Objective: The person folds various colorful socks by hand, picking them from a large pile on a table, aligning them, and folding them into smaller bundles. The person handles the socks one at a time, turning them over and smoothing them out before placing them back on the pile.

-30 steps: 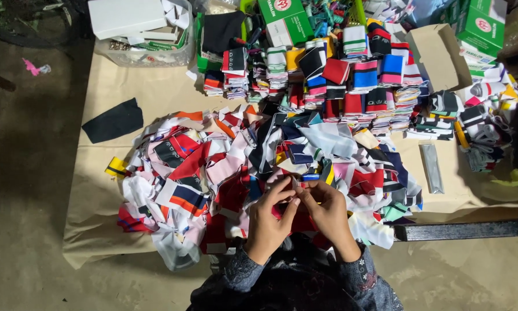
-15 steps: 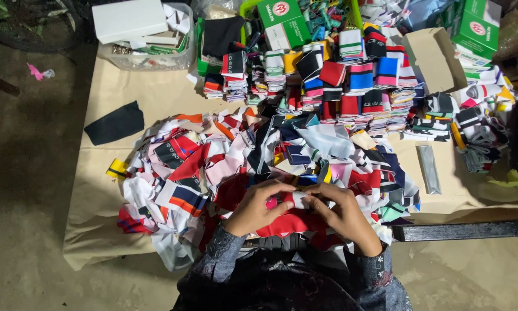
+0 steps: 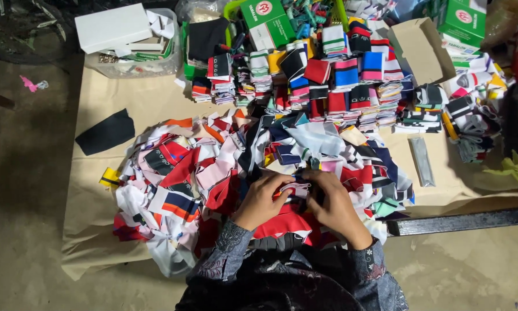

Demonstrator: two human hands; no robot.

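Centrally, we see our left hand (image 3: 263, 198) and right hand (image 3: 335, 204) brought together over a small pale fabric piece with pink stripes (image 3: 295, 189), the fingers of both curled shut on it from either side. We hold it just above the near edge of a loose heap of mixed fabric pieces (image 3: 190, 173), close to the body, which we judge keeps the work within easy reach and in plain sight. How the fingertips pinch underneath is hidden from us.

Beyond the heap, folded pieces stand in sorted stacks (image 3: 334, 80), grouped in rows by colour; this placement, well apart from the loose pile, appears to keep handled pieces separate from unhandled ones. Everything lies on a sheet of brown paper (image 3: 138, 103) spread over the ground, presumably to keep the cloth off the dirt.

A single black piece (image 3: 105, 132) lies alone to the left. At the far edge we note a white box (image 3: 113, 26) on a clear container, green cartons (image 3: 267, 20), and an open brown cardboard box (image 3: 421, 49). A narrow grey strip (image 3: 423, 161) rests to the right.
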